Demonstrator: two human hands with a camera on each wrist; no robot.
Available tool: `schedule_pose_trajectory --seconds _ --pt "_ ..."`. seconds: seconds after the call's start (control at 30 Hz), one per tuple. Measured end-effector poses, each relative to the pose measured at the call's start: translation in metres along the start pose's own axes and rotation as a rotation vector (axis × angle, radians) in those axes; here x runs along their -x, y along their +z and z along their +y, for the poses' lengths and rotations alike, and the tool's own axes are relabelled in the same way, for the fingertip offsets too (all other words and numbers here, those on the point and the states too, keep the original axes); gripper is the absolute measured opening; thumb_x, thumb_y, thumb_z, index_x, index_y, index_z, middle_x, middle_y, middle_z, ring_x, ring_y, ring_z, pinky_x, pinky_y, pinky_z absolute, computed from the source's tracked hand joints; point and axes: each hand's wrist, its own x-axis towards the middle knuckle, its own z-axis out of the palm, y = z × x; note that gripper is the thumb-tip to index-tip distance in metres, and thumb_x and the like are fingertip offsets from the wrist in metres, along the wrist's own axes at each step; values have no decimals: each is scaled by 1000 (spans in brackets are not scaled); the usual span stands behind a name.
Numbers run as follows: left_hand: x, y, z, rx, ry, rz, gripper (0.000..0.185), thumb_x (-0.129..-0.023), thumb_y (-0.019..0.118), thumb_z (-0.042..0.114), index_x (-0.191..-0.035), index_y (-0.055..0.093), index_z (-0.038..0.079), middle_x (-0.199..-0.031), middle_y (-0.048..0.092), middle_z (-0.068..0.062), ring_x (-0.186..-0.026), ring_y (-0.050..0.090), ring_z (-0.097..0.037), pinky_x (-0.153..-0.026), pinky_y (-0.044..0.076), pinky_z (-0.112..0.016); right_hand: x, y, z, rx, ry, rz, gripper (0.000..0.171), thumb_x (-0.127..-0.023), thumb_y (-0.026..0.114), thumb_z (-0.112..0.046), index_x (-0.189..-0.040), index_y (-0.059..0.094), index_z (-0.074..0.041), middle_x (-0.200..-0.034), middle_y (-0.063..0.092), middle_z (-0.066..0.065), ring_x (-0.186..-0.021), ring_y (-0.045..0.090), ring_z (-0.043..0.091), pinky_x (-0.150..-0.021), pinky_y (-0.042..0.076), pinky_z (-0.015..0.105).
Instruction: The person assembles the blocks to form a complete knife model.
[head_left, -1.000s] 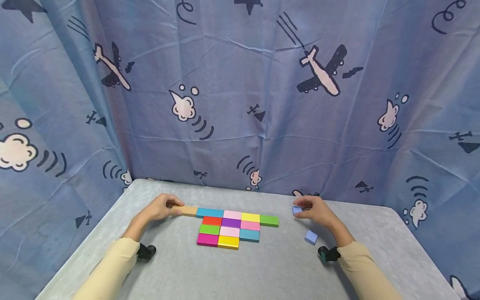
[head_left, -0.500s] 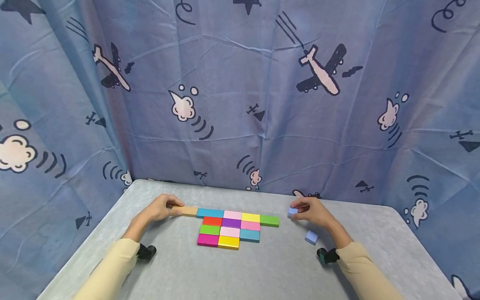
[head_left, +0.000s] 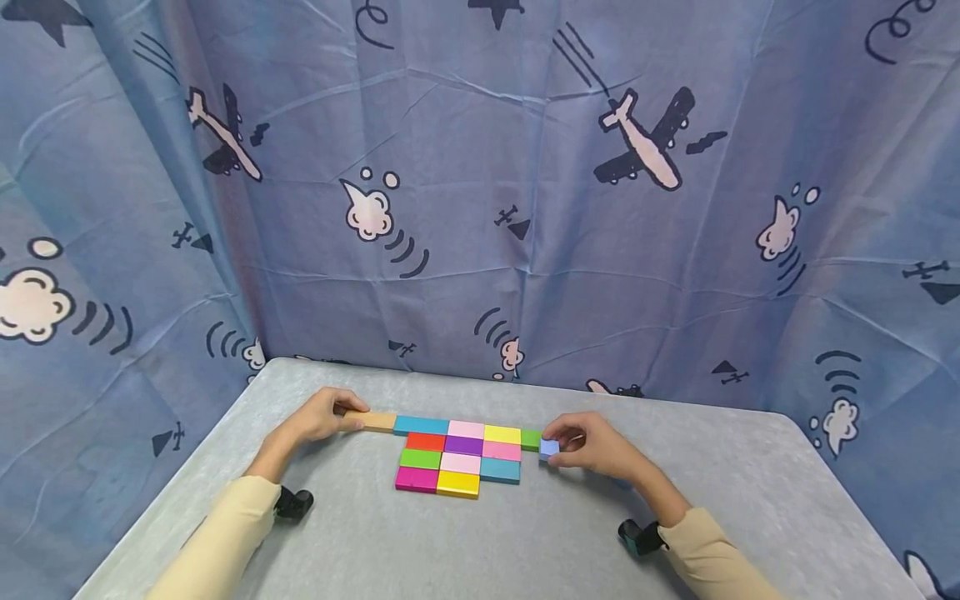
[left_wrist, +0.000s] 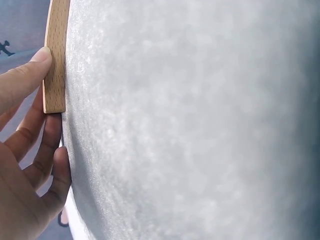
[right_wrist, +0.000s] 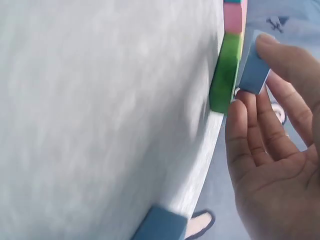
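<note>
Right hand (head_left: 592, 448) pinches a small light-blue wooden block (head_left: 549, 448) just right of the green block (head_left: 531, 439) ending the coloured block array's far row. Left hand (head_left: 318, 417) presses fingertips on the natural wooden block (head_left: 378, 422) at that row's left end. Open grey surface (head_left: 735, 483) extends toward the right edge.

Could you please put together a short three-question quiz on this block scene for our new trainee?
1. True or false: the right hand pinches a light blue block.
2. What does the left hand touch? A) the wooden block B) the magenta block C) the curtain
3. Which coloured block lies closest to the light blue block?

Key: 1 true. 2 A. 3 the green block at the right end of the top row.
</note>
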Motion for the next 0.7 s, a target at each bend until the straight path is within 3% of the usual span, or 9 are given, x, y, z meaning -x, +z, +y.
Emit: schedule_pose_trajectory --seconds 0.4,0.7 --pt "-1 1 -2 -2 -27 -2 18 -77 76 4 -94 71 2 -88 66 -5 -78 58 -18 -71 47 -31 -17 23 -13 85 81 -22 27 -73 81 -12 -97 68 -10 -94 62 -1 -82 58 21 -71 50 36" --pt "-2 0 -2 -3 -30 -5 18 -77 76 5 -94 71 3 -88 66 -4 -78 57 -18 -71 46 -31 -15 21 -15 112 112 -17 28 -72 81 -8 -97 68 -9 -93 62 1 -81 57 22 -69 49 33"
